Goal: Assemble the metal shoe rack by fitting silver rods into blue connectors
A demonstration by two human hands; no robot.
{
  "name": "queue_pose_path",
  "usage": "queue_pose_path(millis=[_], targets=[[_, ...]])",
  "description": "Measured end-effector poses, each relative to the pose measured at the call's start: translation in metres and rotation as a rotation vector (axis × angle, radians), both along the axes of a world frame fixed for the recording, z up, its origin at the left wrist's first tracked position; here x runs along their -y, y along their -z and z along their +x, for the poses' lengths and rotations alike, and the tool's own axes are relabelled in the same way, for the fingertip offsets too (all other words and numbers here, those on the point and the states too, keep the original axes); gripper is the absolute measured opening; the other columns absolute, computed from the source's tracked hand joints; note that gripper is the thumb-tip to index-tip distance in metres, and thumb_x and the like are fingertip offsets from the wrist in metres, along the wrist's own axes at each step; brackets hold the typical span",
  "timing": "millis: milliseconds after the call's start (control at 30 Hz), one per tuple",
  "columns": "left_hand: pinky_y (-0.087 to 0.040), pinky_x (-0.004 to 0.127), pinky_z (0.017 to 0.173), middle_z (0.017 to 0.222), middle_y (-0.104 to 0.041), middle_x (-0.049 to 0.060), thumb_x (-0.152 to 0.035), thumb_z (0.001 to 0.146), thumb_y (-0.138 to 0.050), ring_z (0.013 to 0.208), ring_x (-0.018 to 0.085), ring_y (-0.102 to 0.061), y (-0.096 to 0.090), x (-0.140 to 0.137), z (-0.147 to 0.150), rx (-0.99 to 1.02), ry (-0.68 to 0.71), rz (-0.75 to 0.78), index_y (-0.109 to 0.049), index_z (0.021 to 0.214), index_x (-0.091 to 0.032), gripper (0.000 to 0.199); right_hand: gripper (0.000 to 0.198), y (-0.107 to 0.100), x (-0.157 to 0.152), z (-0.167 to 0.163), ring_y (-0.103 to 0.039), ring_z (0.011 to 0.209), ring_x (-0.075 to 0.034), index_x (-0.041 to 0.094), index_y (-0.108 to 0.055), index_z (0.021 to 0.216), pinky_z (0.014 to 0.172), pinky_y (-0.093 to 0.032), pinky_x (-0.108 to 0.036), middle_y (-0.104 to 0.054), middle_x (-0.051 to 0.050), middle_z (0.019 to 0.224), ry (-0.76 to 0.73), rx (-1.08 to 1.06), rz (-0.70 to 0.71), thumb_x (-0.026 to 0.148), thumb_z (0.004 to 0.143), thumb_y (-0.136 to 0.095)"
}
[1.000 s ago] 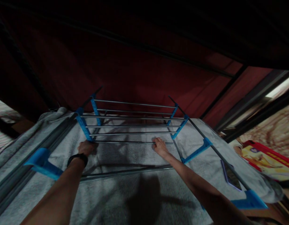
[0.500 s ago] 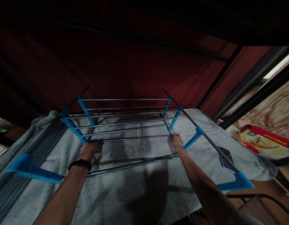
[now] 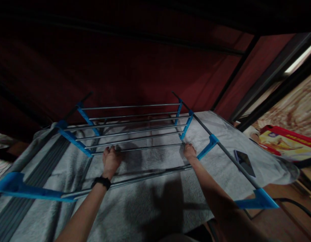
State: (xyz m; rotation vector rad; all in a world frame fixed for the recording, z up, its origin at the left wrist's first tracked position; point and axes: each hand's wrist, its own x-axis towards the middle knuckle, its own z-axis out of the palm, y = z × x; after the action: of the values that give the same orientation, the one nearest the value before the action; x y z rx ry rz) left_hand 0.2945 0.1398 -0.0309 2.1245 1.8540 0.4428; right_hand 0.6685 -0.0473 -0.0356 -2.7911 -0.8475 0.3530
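Note:
A rack of grey metal rods (image 3: 145, 138) and blue plastic brackets (image 3: 209, 148) lies on a grey blanket. My left hand (image 3: 111, 159), with a black band at the wrist, has its fingers curled over the lowest rod of the middle tier, a little right of that tier's left bracket (image 3: 78, 143). At the right end of the same rod my right hand (image 3: 189, 152) is closed; its fingertips are partly hidden, and the rod end meets the bracket just beyond them. Further blue brackets (image 3: 258, 200) sit at the near corners.
Several loose grey tubes (image 3: 31, 183) lie side by side at the left. A phone (image 3: 244, 163) rests on the blanket (image 3: 155, 208) beside the right pole. Beyond stands a dark red wall (image 3: 130, 74). A red and yellow box (image 3: 288, 143) is at the right.
My left hand has shifted right, from the left bracket onto the rod. My right hand stays at the rod's right end. The rack's left side appears slightly further left and nearer.

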Motion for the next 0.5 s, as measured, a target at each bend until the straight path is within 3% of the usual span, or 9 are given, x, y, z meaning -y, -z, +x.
queue_pose_path(millis=[100,200,333,500], targets=[[-0.038,0.044,0.121,0.153,-0.048,0.021,-0.022,0.091,-0.050,0.145,0.032,-0.045,-0.001,0.011,0.029,0.004,0.260,0.068,-0.052,0.140,-0.013,0.050,0.049,0.006,-0.003,-0.002,-0.061,0.128,-0.030,0.010,-0.058,0.140,0.104,-0.048,-0.039,-0.059,-0.023,0.137,0.012,-0.012,0.074,0.012,0.092,-0.046],[-0.036,0.043,0.124,0.150,-0.053,0.019,-0.014,0.091,-0.047,0.143,0.031,-0.047,-0.004,0.022,0.065,0.014,0.460,0.098,-0.056,0.139,-0.012,0.049,0.058,0.012,-0.007,0.002,-0.060,0.126,-0.028,0.016,-0.052,0.149,0.105,-0.047,-0.037,-0.061,-0.018,0.135,0.004,-0.039,0.168,0.015,0.091,-0.047],[-0.038,0.042,0.123,0.150,-0.057,0.017,-0.010,0.093,-0.045,0.141,0.029,-0.050,-0.005,0.036,0.115,-0.022,0.653,0.055,-0.056,0.143,-0.011,0.051,0.066,0.022,-0.017,0.010,-0.059,0.126,-0.025,0.019,-0.049,0.153,0.108,-0.045,-0.036,-0.063,-0.013,0.135,0.018,-0.062,0.275,0.013,0.088,-0.043],[-0.036,0.038,0.125,0.156,-0.054,0.015,-0.010,0.096,-0.045,0.145,0.024,-0.048,0.006,0.051,0.172,-0.103,0.845,0.013,-0.051,0.149,-0.012,0.054,0.072,0.033,-0.027,0.018,-0.059,0.126,-0.026,0.020,-0.054,0.152,0.113,-0.042,-0.040,-0.065,-0.012,0.136,0.074,-0.116,0.523,0.008,0.082,-0.044]])
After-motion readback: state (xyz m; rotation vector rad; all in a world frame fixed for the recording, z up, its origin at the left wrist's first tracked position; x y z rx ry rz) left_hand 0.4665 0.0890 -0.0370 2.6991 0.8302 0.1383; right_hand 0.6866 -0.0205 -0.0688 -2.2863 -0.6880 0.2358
